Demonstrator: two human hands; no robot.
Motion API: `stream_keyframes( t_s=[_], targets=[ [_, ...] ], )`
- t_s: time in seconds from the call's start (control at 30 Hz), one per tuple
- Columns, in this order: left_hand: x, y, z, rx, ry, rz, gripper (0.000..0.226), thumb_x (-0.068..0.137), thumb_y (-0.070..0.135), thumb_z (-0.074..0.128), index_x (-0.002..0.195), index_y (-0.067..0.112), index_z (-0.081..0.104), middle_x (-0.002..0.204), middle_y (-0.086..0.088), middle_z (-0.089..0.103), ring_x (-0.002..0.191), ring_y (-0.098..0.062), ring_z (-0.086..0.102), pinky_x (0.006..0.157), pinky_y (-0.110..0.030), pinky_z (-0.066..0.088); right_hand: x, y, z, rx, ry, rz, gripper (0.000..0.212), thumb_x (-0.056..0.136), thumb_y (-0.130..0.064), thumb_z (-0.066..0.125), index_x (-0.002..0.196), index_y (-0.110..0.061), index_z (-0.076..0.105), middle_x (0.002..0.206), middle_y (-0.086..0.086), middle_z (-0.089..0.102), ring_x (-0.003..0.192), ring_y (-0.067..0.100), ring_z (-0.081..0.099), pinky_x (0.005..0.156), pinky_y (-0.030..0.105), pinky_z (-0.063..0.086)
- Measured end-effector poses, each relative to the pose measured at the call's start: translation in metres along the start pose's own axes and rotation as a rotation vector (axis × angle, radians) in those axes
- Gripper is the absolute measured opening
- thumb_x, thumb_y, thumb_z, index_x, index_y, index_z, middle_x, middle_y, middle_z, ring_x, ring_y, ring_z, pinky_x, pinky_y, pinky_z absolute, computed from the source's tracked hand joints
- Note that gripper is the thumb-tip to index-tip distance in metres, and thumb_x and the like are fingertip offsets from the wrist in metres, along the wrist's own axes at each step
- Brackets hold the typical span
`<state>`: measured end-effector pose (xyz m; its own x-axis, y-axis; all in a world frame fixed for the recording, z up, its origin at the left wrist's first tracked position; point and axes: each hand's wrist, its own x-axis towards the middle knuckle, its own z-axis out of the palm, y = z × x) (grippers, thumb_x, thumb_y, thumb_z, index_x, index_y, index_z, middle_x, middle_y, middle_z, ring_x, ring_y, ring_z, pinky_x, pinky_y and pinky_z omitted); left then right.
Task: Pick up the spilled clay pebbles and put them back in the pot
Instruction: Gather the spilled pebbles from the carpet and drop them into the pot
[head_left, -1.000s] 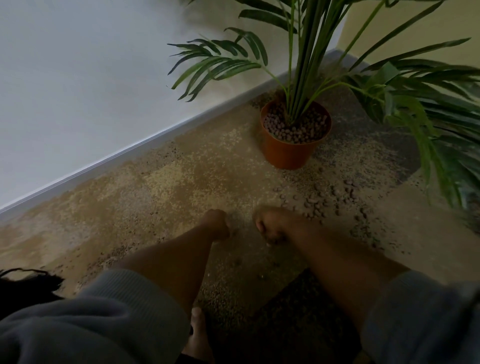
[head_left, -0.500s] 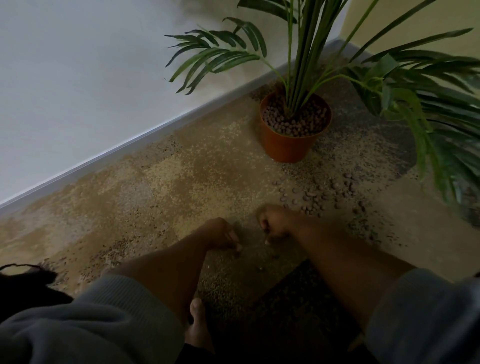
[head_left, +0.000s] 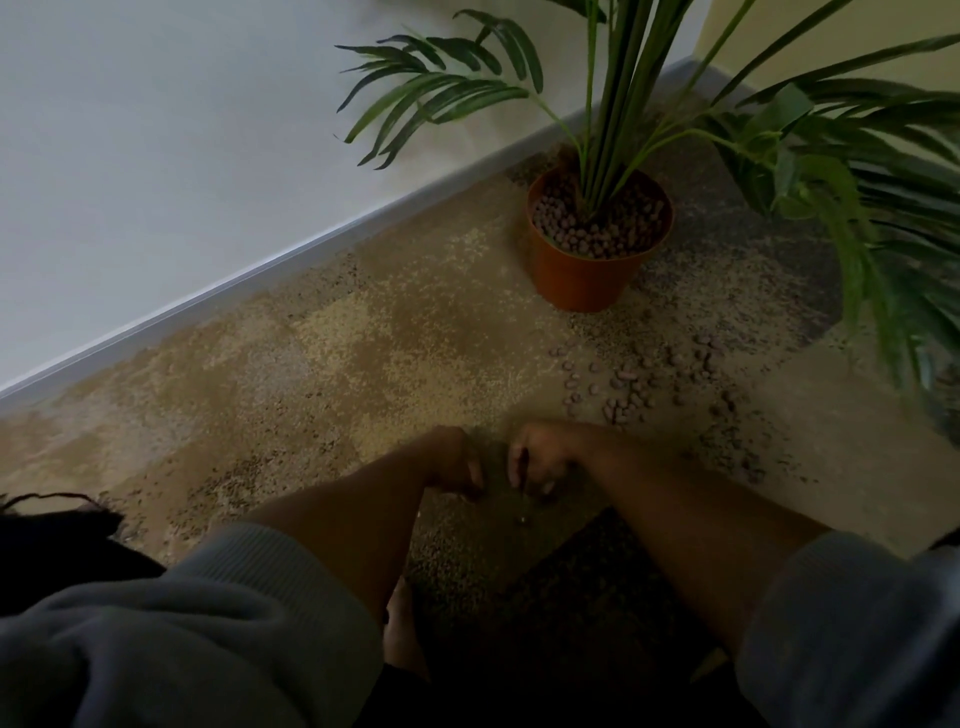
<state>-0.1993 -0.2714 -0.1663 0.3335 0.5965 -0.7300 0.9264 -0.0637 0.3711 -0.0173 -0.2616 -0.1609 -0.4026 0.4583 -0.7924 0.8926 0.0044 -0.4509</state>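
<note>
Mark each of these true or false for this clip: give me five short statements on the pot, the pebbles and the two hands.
1. The orange pot lies tipped on its side. False: it stands upright with the plant in it.
2. Spilled clay pebbles lie on the carpet in front of the pot. True.
3. The pot holds no pebbles. False: pebbles fill it around the stems.
4. Left hand and right hand are low at the carpet, close together, nearer the person than the main scatter. True.
5. The right hand is over the pot. False: it is well short of it.
</note>
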Motion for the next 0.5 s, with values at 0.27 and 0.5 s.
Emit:
stream_keyframes(
  t_s=[0.27,0.5],
  targets=[
    [0.014,0.013,-0.007,-0.72,0.194,-0.198,0.021,0.078,0.012,0.075,0.097,0.004,0.075,0.099,-0.01,0.074,0.09,-0.021,0.07,0.086,-0.036,0.058,0.007,-0.012,0.022,-0.292,-0.189,-0.135,0.034,0.08,-0.006,0.075,0.113,-0.014,0.07,0.115,0.011,0.071,0.091,0.025,0.07,0.085,0.037,0.059],
    [0.02,0.026,-0.013,-1.464,0.105,-0.21,0.018,0.093,-0.001,0.051,0.103,0.002,0.065,0.095,-0.008,0.064,0.083,-0.011,0.061,0.068,-0.018,0.056,0.006,-0.008,0.025,-0.389,-0.069,-0.205,0.021,0.081,-0.01,0.071,0.102,-0.011,0.073,0.112,0.012,0.069,0.099,0.028,0.067,0.091,0.039,0.055]
  ],
)
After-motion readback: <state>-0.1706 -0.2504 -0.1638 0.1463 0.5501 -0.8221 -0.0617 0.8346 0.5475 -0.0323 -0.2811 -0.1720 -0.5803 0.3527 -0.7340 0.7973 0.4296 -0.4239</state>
